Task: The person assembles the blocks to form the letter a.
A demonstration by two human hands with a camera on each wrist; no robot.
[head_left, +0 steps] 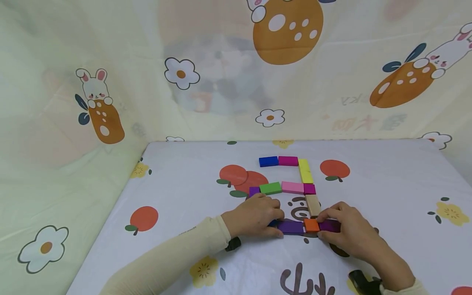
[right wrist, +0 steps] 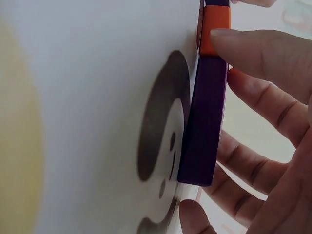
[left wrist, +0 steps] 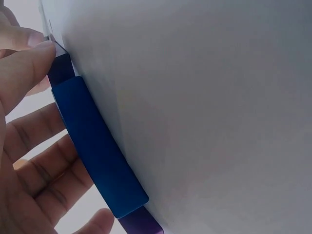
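In the head view my left hand (head_left: 254, 215) straddles the left end of the front row of wooden blocks. Its thumb and forefinger pinch a purple block (head_left: 290, 227). A blue block (left wrist: 100, 146) lies along the inside of the palm, followed by another purple block (left wrist: 141, 222). Across the row, my right hand (head_left: 350, 229) pinches a small orange block (head_left: 311, 225), thumb on the near side. A dark purple block (right wrist: 204, 122) continues the row beneath its palm, the other fingers behind it. A beige block (head_left: 313, 205) stretches back from near the orange one.
Farther back lie a green block (head_left: 271, 188), a pink block (head_left: 293, 187), a magenta block (head_left: 309, 189) and a partly covered purple one (head_left: 254, 191). Beyond them, a yellow block (head_left: 305, 171) meets a magenta-and-blue row (head_left: 268, 161). A printed white cloth (head_left: 177, 176) covers the table.
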